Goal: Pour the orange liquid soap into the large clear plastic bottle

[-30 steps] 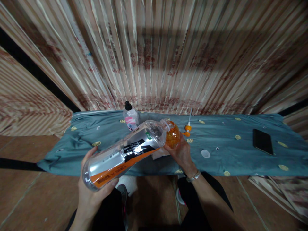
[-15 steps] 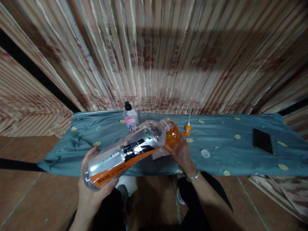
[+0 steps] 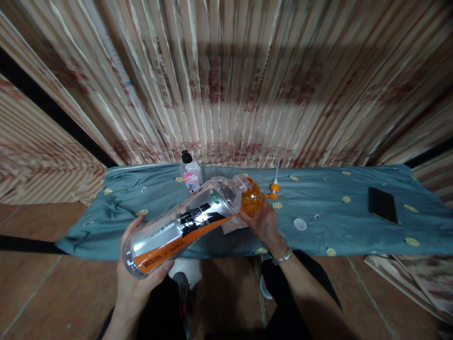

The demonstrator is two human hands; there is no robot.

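Observation:
My left hand (image 3: 138,278) is wrapped round the lower end of a large clear plastic bottle (image 3: 187,222) with a silver, black and orange label. The bottle is tilted, its neck pointing right and up. At its mouth is a small orange transparent bottle (image 3: 252,198), gripped in my right hand (image 3: 265,224). The two openings meet or nearly meet; I cannot tell if liquid passes between them. An orange pump head (image 3: 273,187) with a clear tube lies just beyond my right hand. Behind the large bottle stands a clear pump bottle (image 3: 191,175) with a black top and pink label.
A teal patterned cloth (image 3: 329,189) covers the narrow surface before me. On it lie a white round cap (image 3: 300,224) and a black phone (image 3: 382,205) at the right. A pale item (image 3: 234,225) is partly hidden under the bottles. A striped curtain (image 3: 230,80) hangs behind.
Both bottles keep nearly the same tilt and place in my hands. The view has shifted slightly, so the things on the cloth appear a little further left.

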